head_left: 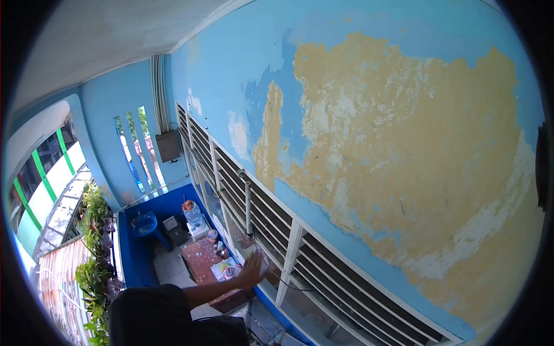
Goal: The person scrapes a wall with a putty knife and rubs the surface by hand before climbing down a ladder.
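From the dark sleeve (153, 311) at the bottom, my left arm stretches to the right. My left hand (251, 272) is open, its fingers extended and partly smeared by motion, near the louvred window. Nothing shows in its grasp. Below and behind it stands a reddish-brown table (199, 254) speckled with pale spots. A pale tray or sheet with a pink and blue item (229, 271) lies there close to my forearm. Small jars (220, 249) and a tub (212, 235) stand along the table's wall side. My right hand is out of view.
A blue wall with a large peeled yellowish patch (404, 144) fills the right. Below it runs a louvred window (288, 233). A water jug (193, 214), a blue basin (143, 224) and a grey box (168, 146) are farther back. Plants (92, 265) line the left opening.
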Tool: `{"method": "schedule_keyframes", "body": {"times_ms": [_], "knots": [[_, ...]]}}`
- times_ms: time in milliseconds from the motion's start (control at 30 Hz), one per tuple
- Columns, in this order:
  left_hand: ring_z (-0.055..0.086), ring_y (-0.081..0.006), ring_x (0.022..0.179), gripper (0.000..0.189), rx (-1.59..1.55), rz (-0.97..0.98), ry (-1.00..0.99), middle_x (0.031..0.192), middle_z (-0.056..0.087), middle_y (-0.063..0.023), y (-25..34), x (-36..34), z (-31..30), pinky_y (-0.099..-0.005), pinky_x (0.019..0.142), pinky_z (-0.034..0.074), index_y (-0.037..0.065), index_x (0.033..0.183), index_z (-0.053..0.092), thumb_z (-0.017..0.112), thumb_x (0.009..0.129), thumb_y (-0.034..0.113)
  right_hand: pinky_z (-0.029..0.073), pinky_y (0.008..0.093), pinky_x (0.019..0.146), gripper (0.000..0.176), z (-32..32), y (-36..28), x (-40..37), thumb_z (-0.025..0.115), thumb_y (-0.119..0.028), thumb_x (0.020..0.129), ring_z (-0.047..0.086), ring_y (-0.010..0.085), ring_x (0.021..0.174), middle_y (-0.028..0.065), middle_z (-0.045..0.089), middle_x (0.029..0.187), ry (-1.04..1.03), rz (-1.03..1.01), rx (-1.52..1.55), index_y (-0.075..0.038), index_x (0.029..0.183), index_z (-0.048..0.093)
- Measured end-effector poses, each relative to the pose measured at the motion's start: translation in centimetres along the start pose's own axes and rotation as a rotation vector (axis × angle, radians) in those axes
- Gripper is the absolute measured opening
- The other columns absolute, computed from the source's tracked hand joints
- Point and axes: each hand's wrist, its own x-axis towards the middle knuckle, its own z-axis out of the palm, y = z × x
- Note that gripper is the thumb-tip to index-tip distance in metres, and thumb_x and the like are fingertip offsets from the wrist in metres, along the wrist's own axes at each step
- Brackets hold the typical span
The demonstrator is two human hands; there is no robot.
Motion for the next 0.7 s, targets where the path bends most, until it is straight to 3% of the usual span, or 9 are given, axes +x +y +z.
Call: {"method": "schedule_keyframes", "body": {"times_ms": [33,67,100,133,267,533,633,700], "knots": [[0.011,-0.0523,0.151,0.103,0.038,-0.062,-0.199,0.162,0.009,-0.0344,-1.4,-4.4,4.6,-0.0585,0.122,0.016,-0.01,0.155,0.013,0.056,0.094,0.06,0.049,0.0469,0.099,0.052,0.9,-0.3,0.0,0.059,-0.032,0.082,0.06,0.0449,0.116,0.0295,0.062,0.124,-0.024,-0.022,-0.022,-0.007,0.127,0.064],[0.021,-0.0538,0.147,0.104,-0.005,-0.063,-0.496,0.159,0.018,-0.0354,0.7,-8.5,3.4,-0.0611,0.117,0.025,-0.011,0.153,0.019,0.063,0.09,0.06,0.049,0.0474,0.098,0.051,1.7,-0.5,0.0,0.059,-0.033,0.083,0.06,0.0448,0.116,0.029,0.062,0.123,-0.045,-0.04,-0.04,-0.007,0.127,0.064],[0.034,-0.0522,0.139,0.099,0.224,0.217,-0.563,0.152,0.031,-0.0349,-4.6,-12.5,11.6,-0.0613,0.11,0.035,-0.012,0.148,0.028,0.066,0.088,0.057,0.05,0.0479,0.097,0.05,2.1,-0.7,0.0,0.059,-0.034,0.084,0.061,0.0447,0.115,0.0285,0.062,0.123,-0.063,-0.053,-0.052,-0.007,0.127,0.064],[0.047,-0.0473,0.128,0.09,0.342,0.275,-0.549,0.141,0.043,-0.0334,-3.8,-17.4,13.1,-0.057,0.104,0.042,-0.011,0.143,0.037,0.065,0.088,0.054,0.05,0.0484,0.097,0.049,2.6,-0.7,-0.1,0.059,-0.035,0.085,0.061,0.0446,0.114,0.0281,0.063,0.122,-0.079,-0.063,-0.064,-0.008,0.126,0.065],[0.044,-0.0475,0.13,0.086,0.114,-0.028,-0.653,0.143,0.041,-0.0329,1.6,-24.2,14.4,-0.0567,0.106,0.04,-0.009,0.144,0.037,0.065,0.088,0.051,0.051,0.0504,0.094,0.046,4.2,0.6,-0.5,0.059,-0.038,0.089,0.062,0.0442,0.111,0.0262,0.063,0.119,-0.123,-0.08,-0.089,-0.01,0.125,0.065],[0.039,-0.0479,0.134,0.079,0.077,-0.199,-0.603,0.147,0.037,-0.032,3.8,-25.9,16.6,-0.0561,0.11,0.036,-0.004,0.146,0.038,0.065,0.089,0.044,0.053,0.0544,0.089,0.041,6.4,4.2,-1.1,0.058,-0.045,0.097,0.063,0.0435,0.105,0.0225,0.065,0.114,-0.165,-0.074,-0.142,-0.014,0.122,0.066],[0.037,-0.0481,0.136,0.077,0.068,-0.252,-0.563,0.148,0.035,-0.0316,4.0,-26.2,17.2,-0.0559,0.111,0.034,-0.002,0.146,0.038,0.065,0.089,0.042,0.055,0.0542,0.081,0.05,8.4,3.9,0.0,0.061,-0.059,0.089,0.067,0.0394,0.099,0.0171,0.065,0.108,-0.1,0.003,-0.149,-0.02,0.121,0.066],[0.036,-0.0482,0.137,0.075,0.062,-0.297,-0.533,0.149,0.034,-0.0313,4.3,-26.7,18.0,-0.0558,0.112,0.033,-0.001,0.147,0.039,0.065,0.089,0.04,0.056,0.0547,0.08,0.055,9.5,6.1,0.4,0.061,-0.064,0.087,0.068,0.0395,0.096,0.0154,0.066,0.106,-0.066,-0.266,-0.162,-0.02,0.12,0.066]]}}
